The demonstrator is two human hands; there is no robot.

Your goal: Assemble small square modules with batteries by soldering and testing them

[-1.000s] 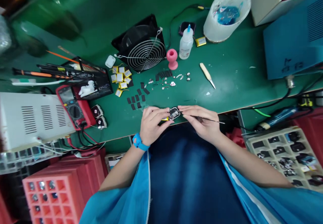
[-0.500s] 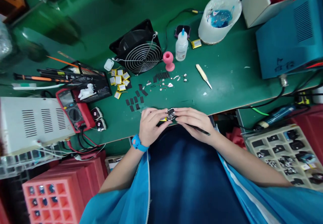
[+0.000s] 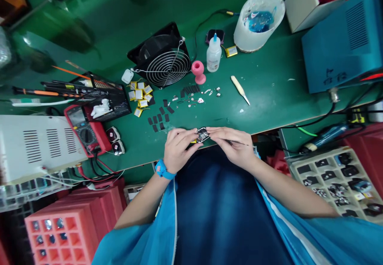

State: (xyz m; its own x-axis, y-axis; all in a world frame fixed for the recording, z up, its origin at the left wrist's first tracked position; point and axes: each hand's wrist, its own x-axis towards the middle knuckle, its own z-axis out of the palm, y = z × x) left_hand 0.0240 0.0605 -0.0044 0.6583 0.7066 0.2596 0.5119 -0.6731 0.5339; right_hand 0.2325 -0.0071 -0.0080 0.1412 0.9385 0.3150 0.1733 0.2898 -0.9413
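Observation:
At the bench's front edge, my left hand (image 3: 180,146) pinches a small opened watch-like device (image 3: 202,135) with a silver rim and dark inner parts. A yellow battery (image 3: 193,141) shows by its left side, partly under my fingers. My right hand (image 3: 235,143) is closed around thin black tweezers (image 3: 238,142), whose tip end is at the device's right side. The fingertips of that hand also meet the device's upper right edge. Just beyond my left hand lie several black rectangular pads (image 3: 160,118) and small loose parts (image 3: 194,99).
A fan (image 3: 167,59), a pink stand (image 3: 198,72), a dropper bottle (image 3: 214,53) and a white tub (image 3: 259,22) line the back. Yellow batteries (image 3: 139,94) sit by a pen holder (image 3: 110,105). A pale-handled blade tool (image 3: 239,90) lies to the right, before a blue machine (image 3: 344,46).
The tweezers have swung in my right hand, their rear end now higher and flatter. The right fingers have drawn back slightly, showing more of the device. My left hand keeps its hold.

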